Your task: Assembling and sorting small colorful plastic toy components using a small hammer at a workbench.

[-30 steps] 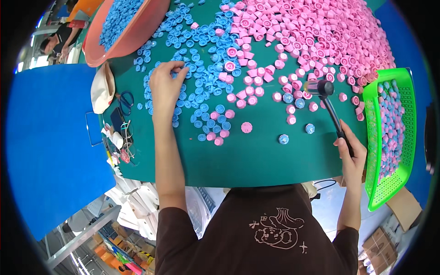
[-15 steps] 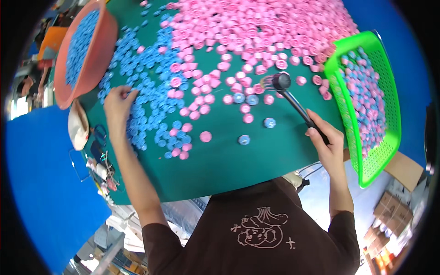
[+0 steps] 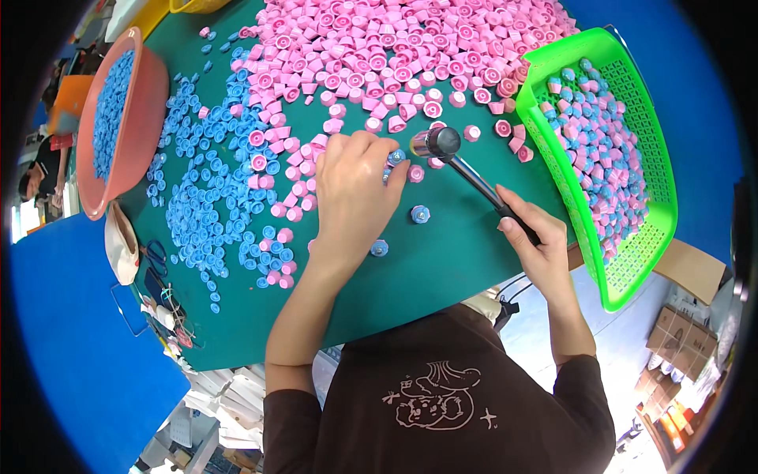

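Left hand [image 3: 357, 189] swung over from blue caps, now fingertips pinching blue-pink cap [image 3: 396, 157] on counter [image 3: 442, 261]. Right hand [image 3: 530, 237] wrapped tight round mallet [image 3: 458, 162] handle, head hovering just beside that cap.

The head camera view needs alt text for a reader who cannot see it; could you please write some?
Seen from above, a person's left hand rests on caps on a green table while the right hand grips a small hammer. Loose pink caps and blue caps cover the table, with a green basket of joined caps at right and an orange bowl at left.
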The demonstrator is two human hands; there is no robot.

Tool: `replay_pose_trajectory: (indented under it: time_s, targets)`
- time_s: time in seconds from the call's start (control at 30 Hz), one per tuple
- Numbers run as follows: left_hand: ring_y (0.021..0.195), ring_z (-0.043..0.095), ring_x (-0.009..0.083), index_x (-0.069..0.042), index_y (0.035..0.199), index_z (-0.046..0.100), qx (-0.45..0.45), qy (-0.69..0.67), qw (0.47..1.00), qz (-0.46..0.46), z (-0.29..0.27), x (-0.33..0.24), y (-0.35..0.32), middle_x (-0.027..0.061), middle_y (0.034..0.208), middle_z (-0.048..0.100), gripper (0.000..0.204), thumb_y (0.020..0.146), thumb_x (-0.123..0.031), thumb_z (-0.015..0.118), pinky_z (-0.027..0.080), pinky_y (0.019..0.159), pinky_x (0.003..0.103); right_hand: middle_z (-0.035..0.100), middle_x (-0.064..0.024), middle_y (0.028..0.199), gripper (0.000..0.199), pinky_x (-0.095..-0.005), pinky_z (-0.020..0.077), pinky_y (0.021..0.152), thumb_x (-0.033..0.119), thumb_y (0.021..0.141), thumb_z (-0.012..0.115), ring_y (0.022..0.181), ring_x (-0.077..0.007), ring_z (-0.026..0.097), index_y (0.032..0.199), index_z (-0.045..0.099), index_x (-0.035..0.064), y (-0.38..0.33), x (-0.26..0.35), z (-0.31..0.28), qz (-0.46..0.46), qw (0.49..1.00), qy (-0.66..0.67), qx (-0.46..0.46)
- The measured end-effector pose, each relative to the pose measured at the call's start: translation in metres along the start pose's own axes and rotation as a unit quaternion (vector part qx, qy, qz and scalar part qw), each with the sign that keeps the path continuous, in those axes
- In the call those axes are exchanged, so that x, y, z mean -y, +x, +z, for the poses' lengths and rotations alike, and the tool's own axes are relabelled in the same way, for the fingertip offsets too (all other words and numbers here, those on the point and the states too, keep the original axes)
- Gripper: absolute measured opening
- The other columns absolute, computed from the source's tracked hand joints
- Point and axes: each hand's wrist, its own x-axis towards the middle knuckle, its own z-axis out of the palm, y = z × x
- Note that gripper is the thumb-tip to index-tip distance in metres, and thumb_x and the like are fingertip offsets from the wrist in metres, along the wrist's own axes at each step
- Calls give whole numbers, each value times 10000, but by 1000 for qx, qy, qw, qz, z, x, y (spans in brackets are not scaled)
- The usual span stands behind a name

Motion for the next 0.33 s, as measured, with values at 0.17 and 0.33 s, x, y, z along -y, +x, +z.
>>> replay_pose_trajectory:
  time_s: [0.17,0.33]
  targets:
    - [770,536,231,-58,850,697,-9,25,1000,-1,1,2,0,52,817,617,208,682,-108,808,430,681,358,656,-90,848,337,-238,442,665,97,912,635,721,-132,586,1240,628,18,0,0,0,-6,1000,-1,-3]
    - [833,529,243,-69,899,707,13,-4,1000,-22,1,5,-4,43,871,610,223,702,-123,795,414,729,387,649,-79,826,349,-232,430,651,108,912,637,703,-141,575,1253,624,35,3,5,1,-18,999,-30,12]
